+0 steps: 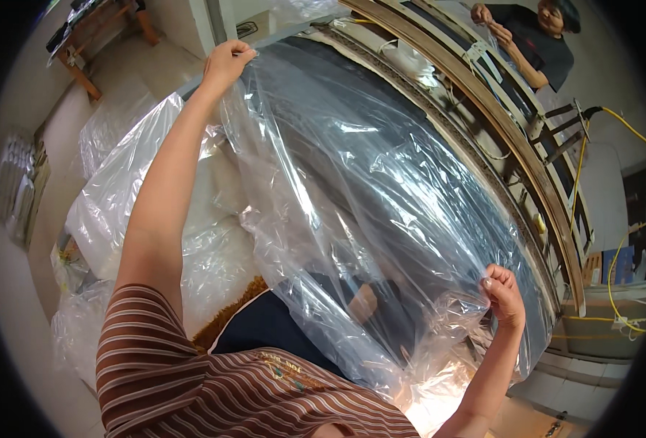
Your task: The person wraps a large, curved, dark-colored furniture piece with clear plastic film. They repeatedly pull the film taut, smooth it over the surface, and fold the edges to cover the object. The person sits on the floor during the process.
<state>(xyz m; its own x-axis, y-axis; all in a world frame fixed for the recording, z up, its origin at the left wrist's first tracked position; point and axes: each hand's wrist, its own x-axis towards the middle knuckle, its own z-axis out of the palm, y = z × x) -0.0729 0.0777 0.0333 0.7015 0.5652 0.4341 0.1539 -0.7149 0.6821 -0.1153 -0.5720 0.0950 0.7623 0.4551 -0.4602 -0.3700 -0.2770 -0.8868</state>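
Note:
A wide sheet of clear plastic film (352, 193) is stretched between my two hands, over a dark fabric surface (337, 84) on a long work frame. My left hand (226, 64), arm reaching far out, pinches the film's upper left corner. Lower on the right, my right hand (504, 296) grips the film's other side, with its fingers closed on a gathered edge. Creases and bright reflections run across the film between them. Its lower part hangs in crumpled folds in front of my body, partly covering my dark trousers.
Along the far side runs a long wooden rail (476, 109) with a metal clamp (567, 128) and yellow cords (613, 274). Another person (535, 44) works beyond it. More crumpled plastic (129, 175) lies to my left, beside a brown fuzzy seat (228, 314). A wooden stand (100, 36) is far left.

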